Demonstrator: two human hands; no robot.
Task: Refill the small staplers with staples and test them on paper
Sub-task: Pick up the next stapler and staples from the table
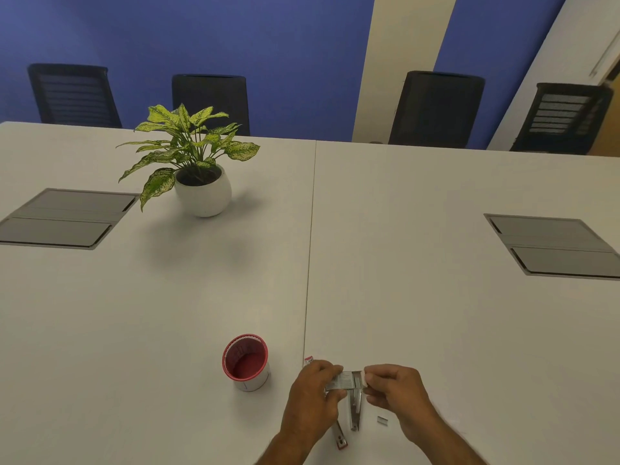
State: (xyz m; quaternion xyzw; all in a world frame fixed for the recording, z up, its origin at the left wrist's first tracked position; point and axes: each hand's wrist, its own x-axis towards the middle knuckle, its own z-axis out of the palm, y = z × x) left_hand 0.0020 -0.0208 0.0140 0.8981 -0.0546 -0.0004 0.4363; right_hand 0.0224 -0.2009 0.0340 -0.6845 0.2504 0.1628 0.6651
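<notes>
Silver box of staples (344, 380) sits between your two hands, held just above the white table (436, 297) near its front edge. Your left hand (313, 394) grips the box's left end, fingers curled over the top and thumb underneath. Your right hand (396, 389) pinches the box's right end, where a small pale flap (360, 375) stands open; fingertips and thumb are close together on it.

Directly below the box a small metal stapler (355, 411) lies on the table, its length running toward you. Just left of it, partly under your left wrist, a second stapler with a red end (339, 437) lies at a slant. A short strip of staples (382, 420) rests on the table just right of the metal stapler, apart from it. A small red-and-white item (308, 360) peeks out behind your left knuckles; too hidden to tell what it is.

Left of your hands stands a red-rimmed cup (246, 362), upright, open top. Farther back on the left, a potted plant (196, 162) in a white pot. Grey hatch covers (63, 218) are set flush into the table at both sides. Black chairs (436, 109) line the far edge against a blue wall (201, 38).
</notes>
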